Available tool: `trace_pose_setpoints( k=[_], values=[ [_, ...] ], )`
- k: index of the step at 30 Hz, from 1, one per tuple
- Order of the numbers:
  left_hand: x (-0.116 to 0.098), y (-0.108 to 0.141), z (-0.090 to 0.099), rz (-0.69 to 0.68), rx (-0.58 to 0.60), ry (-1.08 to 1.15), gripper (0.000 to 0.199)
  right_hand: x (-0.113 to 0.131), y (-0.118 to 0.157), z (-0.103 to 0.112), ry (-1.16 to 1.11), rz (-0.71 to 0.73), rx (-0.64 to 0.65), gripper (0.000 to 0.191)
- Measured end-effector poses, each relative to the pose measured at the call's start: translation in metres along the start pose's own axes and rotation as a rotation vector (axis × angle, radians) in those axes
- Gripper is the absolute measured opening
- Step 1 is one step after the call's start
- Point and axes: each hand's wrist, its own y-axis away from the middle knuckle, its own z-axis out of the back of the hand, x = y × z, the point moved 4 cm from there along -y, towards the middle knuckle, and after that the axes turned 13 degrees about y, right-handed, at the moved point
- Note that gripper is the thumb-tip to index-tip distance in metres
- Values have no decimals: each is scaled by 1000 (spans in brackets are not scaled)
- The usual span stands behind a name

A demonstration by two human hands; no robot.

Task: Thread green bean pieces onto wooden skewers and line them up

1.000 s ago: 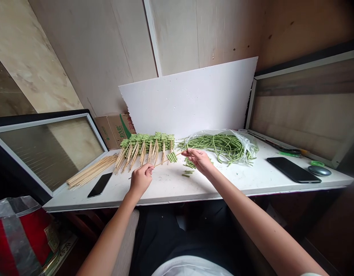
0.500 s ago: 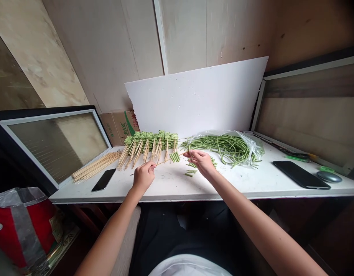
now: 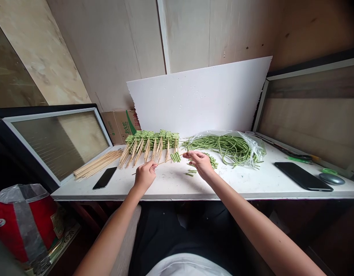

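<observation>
My left hand (image 3: 145, 177) is closed around a bamboo skewer (image 3: 164, 161) that slants up to the right. Short cut pieces of green bean (image 3: 175, 156) sit side by side across the skewer. At its far end, the fingers of my right hand (image 3: 200, 163) are pinched together on the tip; whether they also hold a bean piece is hidden. Loose cut bean pieces (image 3: 191, 171) lie under and beside my right hand. Behind my left hand, finished bean skewers (image 3: 153, 137) are stacked in rows, their bare sticks (image 3: 139, 151) pointing toward me.
On the white table (image 3: 171, 188), a bundle of bare skewers (image 3: 97, 164) and a phone (image 3: 104, 178) lie left. Long green beans (image 3: 225, 145) spill from a clear plastic bag (image 3: 259, 149). Rightward are a larger black phone (image 3: 302, 176) and a grey oval object (image 3: 331, 178). A white board (image 3: 200, 99) stands behind.
The view has shifted slightly, so the scene sits a little to the right. Both hands keep nearly the same pose on the skewer.
</observation>
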Motion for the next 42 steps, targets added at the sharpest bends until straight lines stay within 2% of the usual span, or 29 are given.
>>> trace_pose_setpoints(
  k=[9, 15, 19, 23, 27, 30, 34, 37, 39, 42],
  values=[
    [-3, 3, -4, 17, 15, 42, 24, 7, 3, -1, -20, 5, -30, 31],
    [-4, 4, -7, 55, 13, 83, 22, 14, 6, -2, -12, 57, -38, 35],
    [-13, 7, -10, 42, 22, 113, 23, 8, 10, -11, 25, 28, -47, 35],
    [-23, 5, -2, 20, 1, 117, 24, 2, 14, -22, -34, -30, -70, 37],
    [-20, 2, 7, 47, -6, 121, 21, 11, 13, -17, 86, 40, 14, 36],
    [-10, 2, 8, 89, -4, 151, 21, 14, 8, -1, 297, 129, 82, 39],
    [1, 4, 6, 131, 19, 167, 21, 6, 0, 23, 1025, 293, 101, 25],
    [5, 6, 4, 134, 42, 159, 20, -10, -1, 31, 1441, 287, 168, 19],
    [5, 6, 4, 128, 57, 155, 20, -17, 0, 31, 1556, 246, 227, 20],
    [4, 6, 3, 122, 70, 149, 20, -19, 1, 28, 1584, 228, 247, 20]
  ],
)
